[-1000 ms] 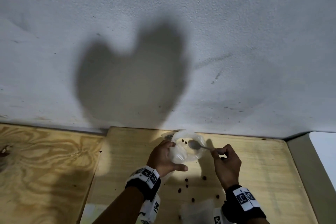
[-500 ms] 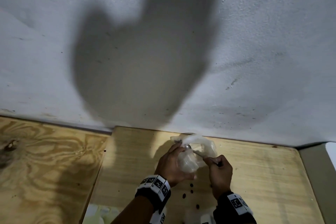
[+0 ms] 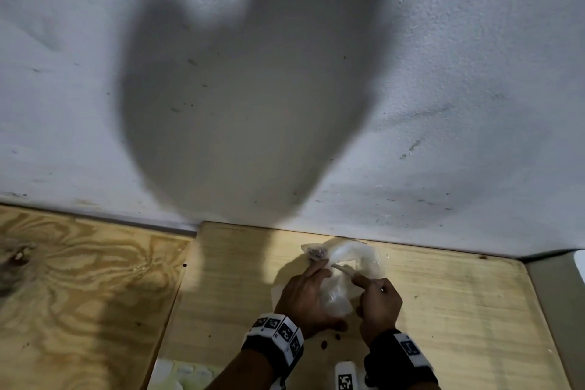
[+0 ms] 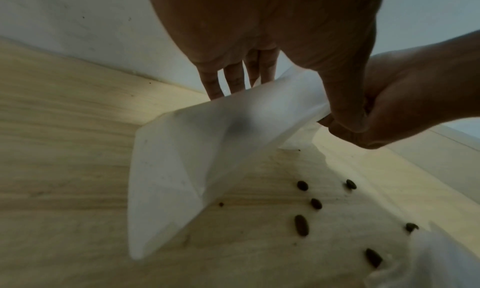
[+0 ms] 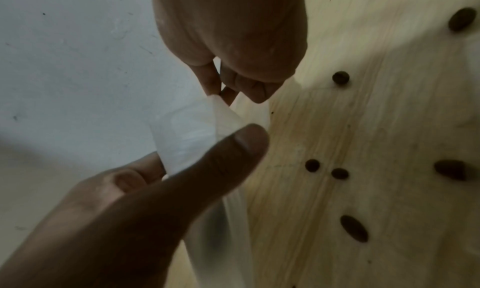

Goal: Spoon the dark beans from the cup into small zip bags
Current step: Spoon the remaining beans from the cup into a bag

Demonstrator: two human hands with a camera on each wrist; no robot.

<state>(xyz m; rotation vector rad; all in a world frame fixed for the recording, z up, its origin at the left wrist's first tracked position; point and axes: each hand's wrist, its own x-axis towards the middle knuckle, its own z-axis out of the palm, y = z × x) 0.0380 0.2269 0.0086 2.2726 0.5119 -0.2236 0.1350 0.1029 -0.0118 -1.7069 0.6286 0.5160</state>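
Note:
A small translucent zip bag (image 3: 335, 298) hangs between my two hands above the wooden table (image 3: 459, 310). My left hand (image 3: 316, 282) pinches its top edge, with the thumb (image 4: 337, 107) pressed on the plastic (image 4: 207, 148). My right hand (image 3: 364, 285) pinches the same edge from the other side with curled fingertips (image 5: 233, 87); the bag (image 5: 187, 136) looks flat. Behind the hands lies clear plastic (image 3: 357, 256) with dark beans (image 3: 316, 253) at its left end; whether it is the cup I cannot tell. No spoon shows plainly.
Several loose beans (image 4: 301, 224) (image 5: 353, 228) lie on the table under the hands (image 3: 323, 344). More crumpled plastic (image 4: 428, 261) sits near me. A grey wall (image 3: 285, 104) stands right behind the table; a lower plywood sheet (image 3: 79, 294) lies to the left.
A second ago my right hand held a spoon in the bag's open mouth. Now the hands have come together on the bag's top edge, and the spoon no longer shows.

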